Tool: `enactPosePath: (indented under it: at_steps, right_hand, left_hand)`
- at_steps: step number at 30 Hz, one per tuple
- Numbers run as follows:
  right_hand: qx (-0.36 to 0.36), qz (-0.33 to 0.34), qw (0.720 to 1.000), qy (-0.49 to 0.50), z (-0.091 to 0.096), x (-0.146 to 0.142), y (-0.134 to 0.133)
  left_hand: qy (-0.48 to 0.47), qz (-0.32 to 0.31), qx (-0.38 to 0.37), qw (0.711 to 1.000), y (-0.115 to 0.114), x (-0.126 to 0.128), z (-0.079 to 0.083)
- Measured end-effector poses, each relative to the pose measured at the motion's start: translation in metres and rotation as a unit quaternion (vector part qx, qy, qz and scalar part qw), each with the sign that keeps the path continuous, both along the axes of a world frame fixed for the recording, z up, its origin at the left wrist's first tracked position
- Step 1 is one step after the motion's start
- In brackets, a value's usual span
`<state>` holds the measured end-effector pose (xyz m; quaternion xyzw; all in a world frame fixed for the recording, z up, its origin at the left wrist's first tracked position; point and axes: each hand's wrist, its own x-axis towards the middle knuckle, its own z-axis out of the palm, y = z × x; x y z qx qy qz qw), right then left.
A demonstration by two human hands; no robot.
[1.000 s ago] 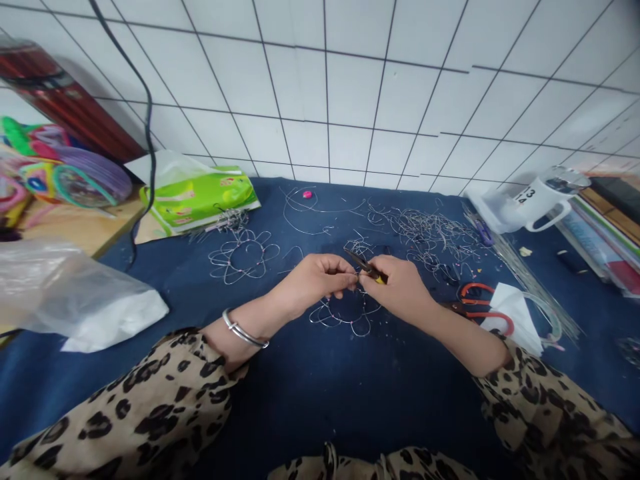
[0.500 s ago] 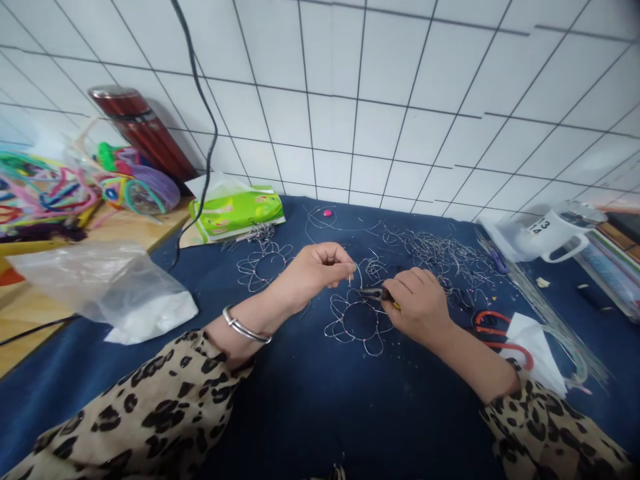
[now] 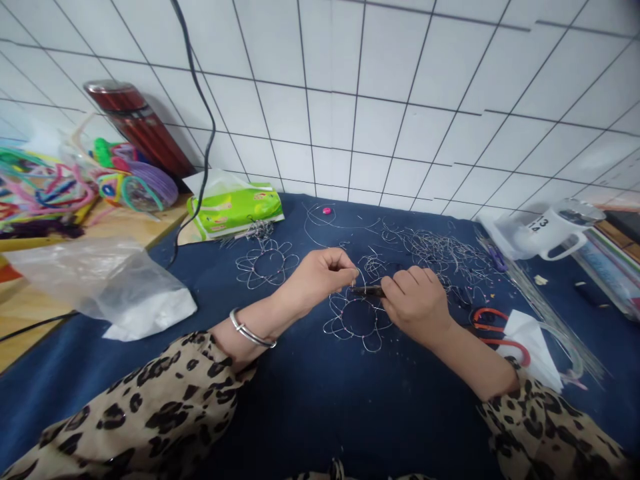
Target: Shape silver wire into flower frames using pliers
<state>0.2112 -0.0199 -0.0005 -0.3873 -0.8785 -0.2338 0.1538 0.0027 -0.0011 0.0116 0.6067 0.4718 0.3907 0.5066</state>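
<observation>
My left hand [image 3: 320, 277] is closed in a pinch on a thin piece of wire [image 3: 356, 280], held just above a wire flower [image 3: 356, 321] that lies on the blue cloth [image 3: 320, 400]. My right hand [image 3: 415, 301] is wrapped around small dark pliers [image 3: 367, 291], whose tip points left toward the pinched wire. The two hands are almost touching over the flower. A second wire flower [image 3: 267, 262] lies to the left of my left hand. A silver bangle [image 3: 249, 330] sits on my left wrist.
A tangle of loose wire pieces [image 3: 440, 252] lies behind my right hand. Red-handled scissors [image 3: 493, 327] and white paper [image 3: 535, 347] are at right, a white mug [image 3: 555, 230] beyond. A green tissue pack [image 3: 235, 210], a plastic bag [image 3: 105, 287], a red flask [image 3: 137, 127] and coloured pipe cleaners [image 3: 60, 190] are at left.
My hands parted briefly and have come back together over the wire flower. The pliers' tip has swung left toward the wire in my left hand. The view shifted left, showing the flask.
</observation>
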Motion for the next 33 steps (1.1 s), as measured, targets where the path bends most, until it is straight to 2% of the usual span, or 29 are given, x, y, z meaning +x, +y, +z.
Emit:
enactPosePath:
  at_steps: [9,18,26,33]
  right_hand:
    - [0.020,0.003,0.999,-0.028,0.003,-0.001,-0.001]
    - [0.012,-0.012,0.999,-0.044,-0.001,0.000,0.001]
    - [-0.033,-0.034,0.999,-0.019,-0.008,0.000,0.003]
    - [-0.088,-0.048,0.995,0.001,-0.010,-0.002,0.001]
  left_hand:
    - [0.046,0.014,0.014,0.999,0.002,-0.003,-0.005]
    - [0.043,0.017,0.005,0.999,0.002,-0.002,-0.004]
    - [0.040,0.013,0.025,0.999,0.001,-0.001,-0.001]
    - [0.096,-0.030,0.100,0.990,0.000,-0.003,0.001]
